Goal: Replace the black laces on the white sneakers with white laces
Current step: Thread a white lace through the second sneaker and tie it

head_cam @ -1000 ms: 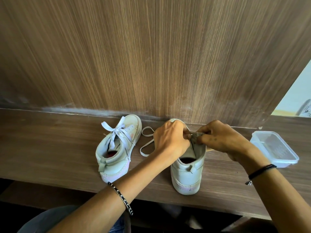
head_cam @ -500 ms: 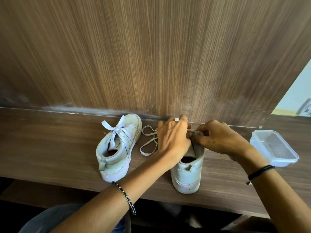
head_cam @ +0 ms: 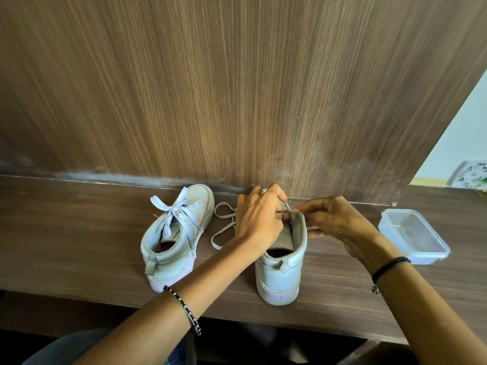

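Observation:
Two white sneakers stand on a wooden shelf, heels toward me. The left sneaker (head_cam: 174, 241) carries a white lace tied in a bow (head_cam: 174, 209). Both my hands work over the right sneaker (head_cam: 283, 270). My left hand (head_cam: 259, 219) curls its fingers over the sneaker's front, and its thumb meets the top of the raised tongue (head_cam: 293, 227). My right hand (head_cam: 334, 219) pinches the tongue's top edge from the right. A loose white lace (head_cam: 224, 225) loops on the shelf between the sneakers and runs under my left hand. No black lace is in sight.
A clear plastic container (head_cam: 413, 235) sits on the shelf (head_cam: 79, 233) to the right of my hands. A tall wooden panel (head_cam: 237, 88) rises right behind the sneakers. The shelf's front edge runs just below the heels. A patterned dish (head_cam: 471, 175) shows at far right.
My left hand has shifted forward over the right sneaker's front. My right hand has slid slightly right, still pinching the tongue, which now stands more upright. The sneakers have stayed in place.

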Demonstrator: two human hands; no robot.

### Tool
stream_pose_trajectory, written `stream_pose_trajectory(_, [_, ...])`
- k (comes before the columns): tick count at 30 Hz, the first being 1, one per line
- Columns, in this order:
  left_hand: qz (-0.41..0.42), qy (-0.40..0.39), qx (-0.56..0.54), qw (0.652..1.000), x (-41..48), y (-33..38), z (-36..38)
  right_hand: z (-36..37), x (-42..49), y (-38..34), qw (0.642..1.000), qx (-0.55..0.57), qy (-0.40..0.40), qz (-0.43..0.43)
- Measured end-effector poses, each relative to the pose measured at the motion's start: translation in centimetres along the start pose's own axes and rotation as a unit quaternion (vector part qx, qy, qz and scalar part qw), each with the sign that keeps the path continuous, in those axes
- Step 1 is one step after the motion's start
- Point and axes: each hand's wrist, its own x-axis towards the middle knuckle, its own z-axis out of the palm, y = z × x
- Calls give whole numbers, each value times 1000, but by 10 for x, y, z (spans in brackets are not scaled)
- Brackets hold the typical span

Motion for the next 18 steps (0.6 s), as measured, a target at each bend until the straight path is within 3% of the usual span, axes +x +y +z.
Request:
stream_pose_trajectory(6, [-17, 15, -2, 1000, -4, 2, -2, 6, 4, 4, 998, -43, -3, -47])
stream_pose_trajectory(11, [-65, -14, 44, 997, -14, 2, -12, -2, 21, 19, 967, -209, 123, -76])
stream_pose_trajectory(13, [-107, -48, 17, 993, -17, -1, -17, -7, 24, 20, 977, -125, 145, -92])
stream_pose_trajectory(15, [-131, -78, 5, 988, -19, -2, -22, -14, 26, 17, 979, 81, 170, -81])
stream_pose_trajectory(18, [-147, -103, -1, 984, -21, 0, -27, -22, 31, 7, 888, 408, 195, -81])
